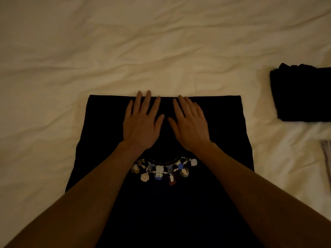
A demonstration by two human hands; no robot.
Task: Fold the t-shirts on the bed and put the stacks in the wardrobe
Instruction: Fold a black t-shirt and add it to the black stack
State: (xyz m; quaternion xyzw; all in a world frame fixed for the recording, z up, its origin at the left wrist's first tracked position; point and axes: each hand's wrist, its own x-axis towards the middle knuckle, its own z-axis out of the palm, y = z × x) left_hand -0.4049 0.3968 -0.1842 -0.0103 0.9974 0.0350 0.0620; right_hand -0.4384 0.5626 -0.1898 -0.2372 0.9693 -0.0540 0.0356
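Observation:
A black t-shirt (223, 133) with a small colourful print lies flat on the white bed sheet (125, 51), its straight far edge away from me. My left hand (142, 120) and my right hand (189, 122) rest flat on it side by side near that far edge, fingers straight and spread, pressing the cloth. A stack of folded dark shirts (302, 93) sits on the sheet at the right edge of the view, apart from both hands.
The wrinkled sheet stretches wide to the left and beyond the shirt. A bit of pale striped cloth (326, 151) shows at the right edge, below the dark stack.

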